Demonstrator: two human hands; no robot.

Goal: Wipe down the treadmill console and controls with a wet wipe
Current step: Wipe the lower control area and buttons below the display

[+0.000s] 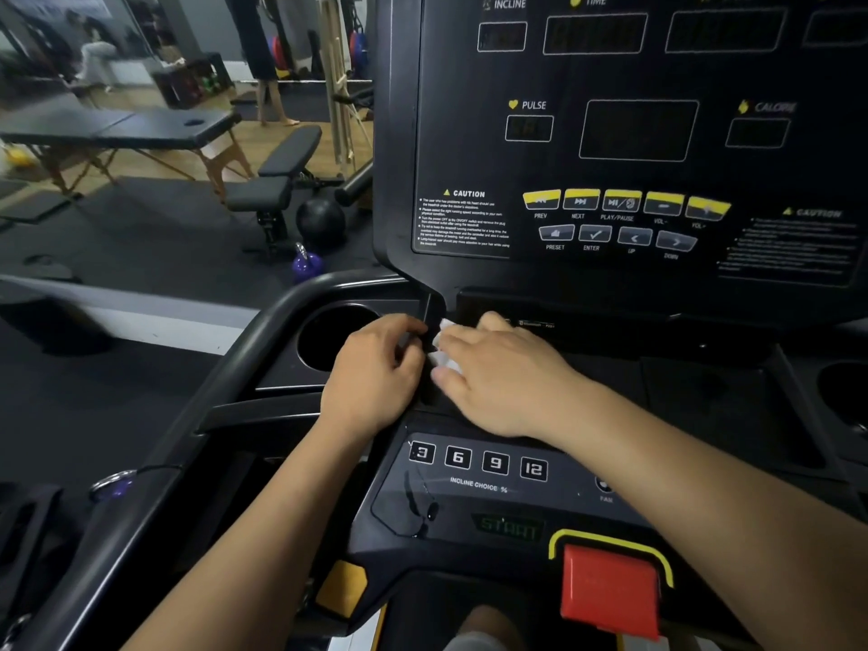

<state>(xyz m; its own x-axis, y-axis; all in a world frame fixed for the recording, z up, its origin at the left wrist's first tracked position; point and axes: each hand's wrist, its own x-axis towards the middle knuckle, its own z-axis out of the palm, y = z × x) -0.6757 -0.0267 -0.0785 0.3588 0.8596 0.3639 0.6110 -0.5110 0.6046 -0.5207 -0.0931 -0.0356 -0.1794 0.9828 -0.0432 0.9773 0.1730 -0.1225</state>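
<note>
The black treadmill console (469, 148) fills the upper right, with dark displays and a row of yellow buttons (622, 202). Below it lies the lower control panel (476, 491) with incline keys 3, 6, 9, 12 and a red stop tab (610, 587). A white wet wipe (444, 359) lies bunched on the tray ledge under the console. My right hand (502, 373) presses flat on the wipe, covering most of it. My left hand (375, 368) sits just left of it, fingers curled near the wipe's edge; whether it pinches the wipe is unclear.
A round cup holder (329, 340) sits left of my hands, another at the far right (845, 392). The curved handrail (225, 368) runs down the left. Beyond are a weight bench (277, 180), a massage table (117, 129), a medicine ball (321, 220), a purple kettlebell (306, 265) and a person standing (263, 54).
</note>
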